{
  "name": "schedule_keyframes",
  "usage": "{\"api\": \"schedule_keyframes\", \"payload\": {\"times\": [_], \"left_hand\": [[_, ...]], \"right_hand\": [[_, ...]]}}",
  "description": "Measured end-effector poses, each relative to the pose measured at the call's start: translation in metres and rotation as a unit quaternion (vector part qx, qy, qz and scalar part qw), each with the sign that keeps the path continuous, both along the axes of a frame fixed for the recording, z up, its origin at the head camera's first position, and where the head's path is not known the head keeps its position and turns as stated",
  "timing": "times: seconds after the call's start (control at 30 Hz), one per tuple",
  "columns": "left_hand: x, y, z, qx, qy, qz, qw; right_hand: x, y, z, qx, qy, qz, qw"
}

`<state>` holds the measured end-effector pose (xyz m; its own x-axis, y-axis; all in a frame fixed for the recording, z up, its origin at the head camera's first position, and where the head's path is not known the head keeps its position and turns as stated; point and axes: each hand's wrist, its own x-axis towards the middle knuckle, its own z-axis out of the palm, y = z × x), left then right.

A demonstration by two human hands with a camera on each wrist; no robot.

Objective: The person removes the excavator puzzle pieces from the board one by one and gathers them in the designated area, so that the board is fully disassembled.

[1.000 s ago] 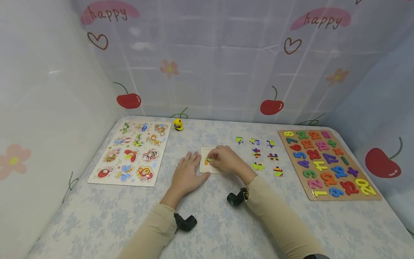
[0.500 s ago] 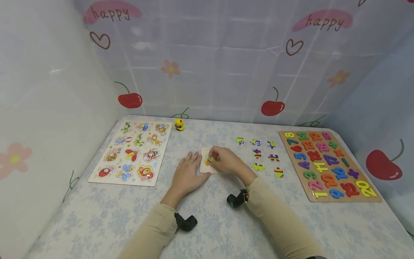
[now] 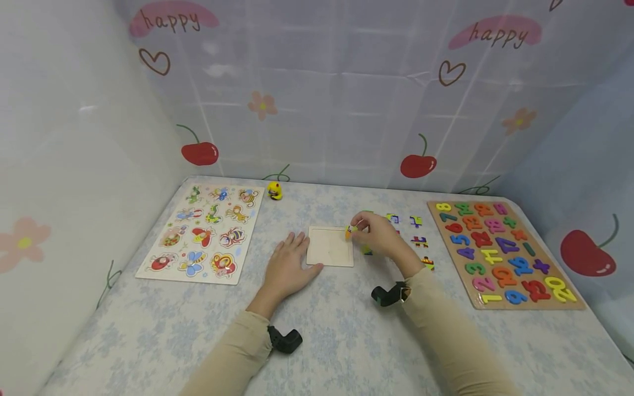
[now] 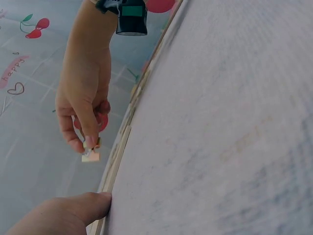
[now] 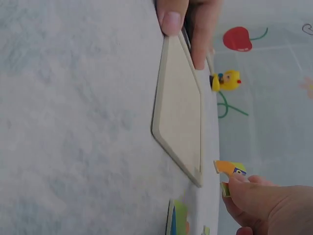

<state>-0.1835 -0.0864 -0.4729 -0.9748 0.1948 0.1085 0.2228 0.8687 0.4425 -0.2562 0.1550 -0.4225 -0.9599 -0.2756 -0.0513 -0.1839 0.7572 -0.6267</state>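
A small, shallow wooden puzzle tray (image 3: 329, 247) lies on the table with its pale inside bare. Spread on the table at its left side is my left hand (image 3: 287, 268), its thumb and fingers touching the tray's edge in the right wrist view. My right hand (image 3: 378, 236) pinches a jigsaw piece (image 5: 226, 167) between thumb and fingers, above the tray's right edge. Orange, green and a bit of blue show on that piece. Loose jigsaw pieces (image 3: 419, 241) lie to the right of the tray, some of them hidden behind the right hand.
At the left lies a white insect puzzle board (image 3: 203, 231). A brown board with coloured numbers (image 3: 495, 250) lies at the right. Near the back edge stands a small yellow figure (image 3: 274, 191), in front of a printed curtain (image 3: 327, 121).
My right hand has moved from over the tray to its right edge, carrying the pinched jigsaw piece along. The left hand stays where it was.
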Motion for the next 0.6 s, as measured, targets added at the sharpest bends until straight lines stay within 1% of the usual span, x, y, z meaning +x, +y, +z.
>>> {"api": "schedule_keyframes", "payload": {"times": [0.13,0.3,0.4,0.6], "left_hand": [[-0.001,0.0,-0.002,0.002,0.002,-0.001,1.0],[-0.002,0.0,-0.005,-0.002,0.002,-0.001,1.0],[-0.002,-0.001,-0.006,-0.003,0.003,0.0,1.0],[-0.003,-0.001,-0.006,-0.004,0.005,0.001,1.0]], "right_hand": [[-0.004,0.019,0.003,0.005,-0.011,-0.037,0.9993],[-0.009,0.031,0.0,0.024,-0.044,-0.072,0.9961],[-0.012,0.032,-0.004,0.03,-0.058,-0.075,0.995],[-0.014,0.029,-0.008,0.046,-0.051,-0.071,0.9951]]}}
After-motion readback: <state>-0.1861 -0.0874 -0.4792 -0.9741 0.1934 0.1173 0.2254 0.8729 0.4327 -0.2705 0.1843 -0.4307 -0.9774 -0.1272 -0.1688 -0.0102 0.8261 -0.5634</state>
